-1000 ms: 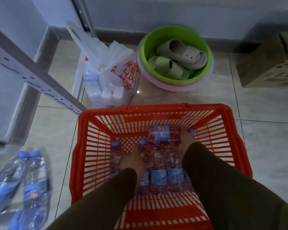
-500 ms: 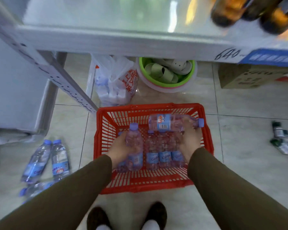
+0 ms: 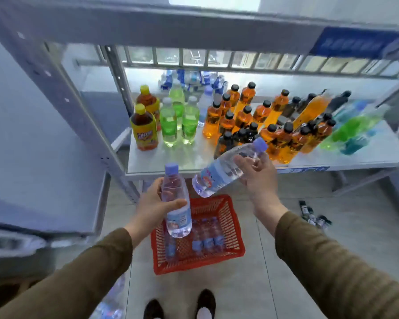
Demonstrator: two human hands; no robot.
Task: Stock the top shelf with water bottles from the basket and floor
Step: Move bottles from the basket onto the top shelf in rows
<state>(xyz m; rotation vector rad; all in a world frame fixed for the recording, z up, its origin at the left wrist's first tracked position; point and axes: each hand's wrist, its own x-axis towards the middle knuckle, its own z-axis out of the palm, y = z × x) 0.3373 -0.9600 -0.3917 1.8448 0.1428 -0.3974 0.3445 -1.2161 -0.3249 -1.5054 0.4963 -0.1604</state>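
Basket [image 3: 233, 229] on floor [image 3: 286, 284] at 6 o'clock; drink bottles [image 3: 240, 116] on shelf [image 3: 366, 155] at 12; loose bottles [image 3: 111, 305] at 7.

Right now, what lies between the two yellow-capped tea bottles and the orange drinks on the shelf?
In the head view, a cluster of green drink bottles stands between the yellow-capped tea bottles and the orange drinks, with a clear bottle behind.

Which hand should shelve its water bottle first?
Probably the right hand: its bottle is raised higher and nearer the shelf. The left hand holds its bottle lower.
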